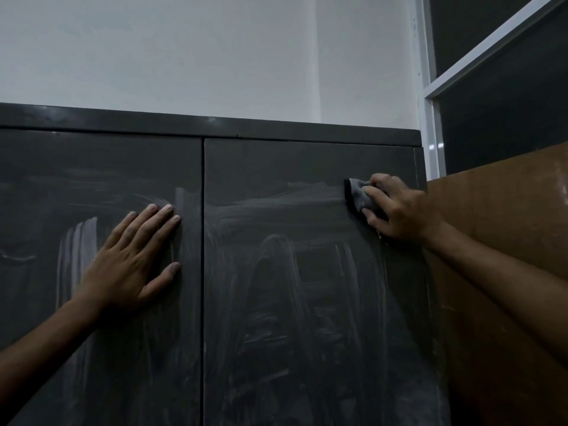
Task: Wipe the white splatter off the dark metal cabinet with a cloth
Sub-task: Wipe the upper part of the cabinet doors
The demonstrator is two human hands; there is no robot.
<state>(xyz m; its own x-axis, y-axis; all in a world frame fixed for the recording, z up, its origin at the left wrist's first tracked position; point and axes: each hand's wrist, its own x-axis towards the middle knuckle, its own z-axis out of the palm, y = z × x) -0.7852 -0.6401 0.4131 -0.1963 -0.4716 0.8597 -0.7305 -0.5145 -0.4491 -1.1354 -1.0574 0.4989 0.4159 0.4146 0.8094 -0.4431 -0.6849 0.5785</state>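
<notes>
Cloth [361, 196] sits bunched under the right hand [399, 210], pinched against the cabinet [276, 179]; left hand [132, 256] lies spread flat. Overlapping strokes toward the smears [276, 272] between them would probably lift residue.

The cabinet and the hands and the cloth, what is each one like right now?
Left door: closed, smeared with white streaks.
Right door: closed, streaked with white wipe marks.
Cloth: bunched up, pressed against the right door near its top right corner.
Right hand: fingers curled, holding the cloth.
Left hand: flat on the left door, fingers straight.
</notes>
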